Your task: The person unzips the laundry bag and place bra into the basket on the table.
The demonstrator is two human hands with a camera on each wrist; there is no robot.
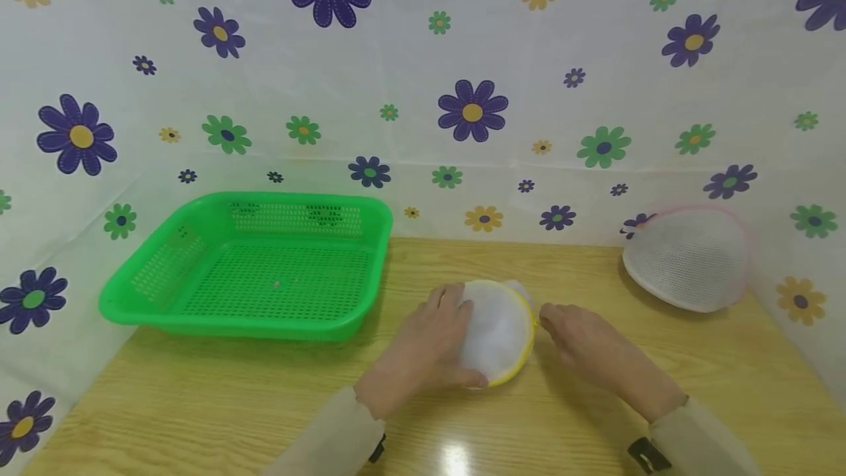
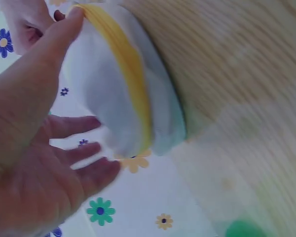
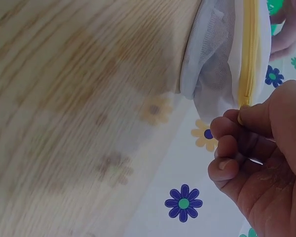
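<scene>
A round white mesh bag with a yellow zip rim [image 1: 499,329] stands on edge on the wooden table [image 1: 198,402]. My left hand [image 1: 449,336] holds it from the left, fingers over its top and thumb under its rim. In the left wrist view the thumb of that hand [image 2: 49,64] presses on the yellow rim of the bag [image 2: 103,84] and the fingers spread behind it. My right hand [image 1: 548,314] is at the bag's right edge. In the right wrist view its curled fingers [image 3: 239,116] pinch the zip pull on the yellow zip of the bag [image 3: 222,54].
A green perforated plastic basket [image 1: 264,325] sits to the left on the table, with nothing in it. A second white mesh bag with a pink rim [image 1: 690,259] leans at the back right. Flowered sheeting closes off the back and both sides.
</scene>
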